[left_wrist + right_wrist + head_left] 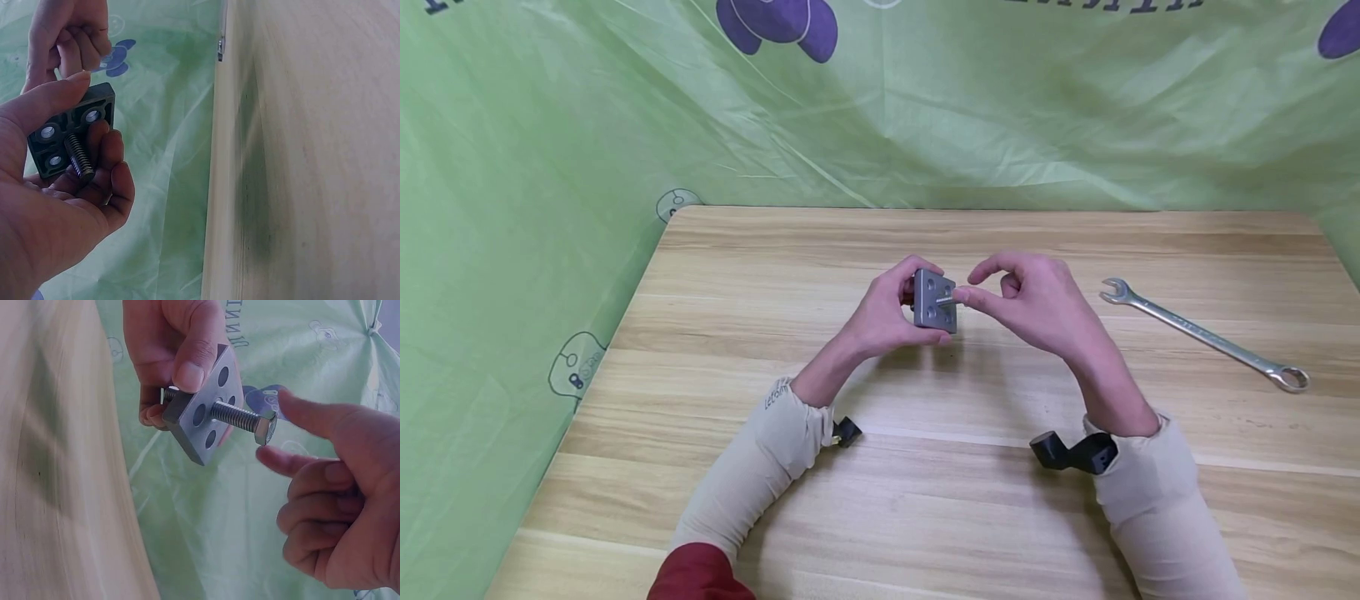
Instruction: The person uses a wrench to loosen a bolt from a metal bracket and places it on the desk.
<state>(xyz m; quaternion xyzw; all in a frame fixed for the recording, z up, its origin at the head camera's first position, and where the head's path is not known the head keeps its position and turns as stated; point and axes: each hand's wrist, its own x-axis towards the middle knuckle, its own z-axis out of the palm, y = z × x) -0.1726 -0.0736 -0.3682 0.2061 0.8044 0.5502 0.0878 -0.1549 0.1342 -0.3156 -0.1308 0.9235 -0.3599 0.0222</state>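
Above the table [925, 500], near its middle: grey plate [931, 298] held tilted in the left hand [891, 312], thumb at one edge and fingers curled at the other. Bolt [237, 417] runs through the plate's centre; hex head and a length of thread stand clear of the flat face, threaded end out of the ribbed face toward the left palm. Right hand [1033, 304] at the bolt head: thumb and index finger parted on either side of it, other three fingers curled in; cannot tell whether a fingertip makes contact. Table top is pale, wood-grained, rounded at the far left corner; shadows of hands and plate fall on it. Combination wrench [1202, 333] lies on the surface, well to the right of the right hand, slanting, open end farther away, ring end nearer. Green sheeting [1000, 125] hangs behind and along the left side, creased, with purple printed shapes [775, 21] and cropped lettering. Openings in plate: bolt occupies the central one; four round holes surround it, light showing through three from the ribbed side.
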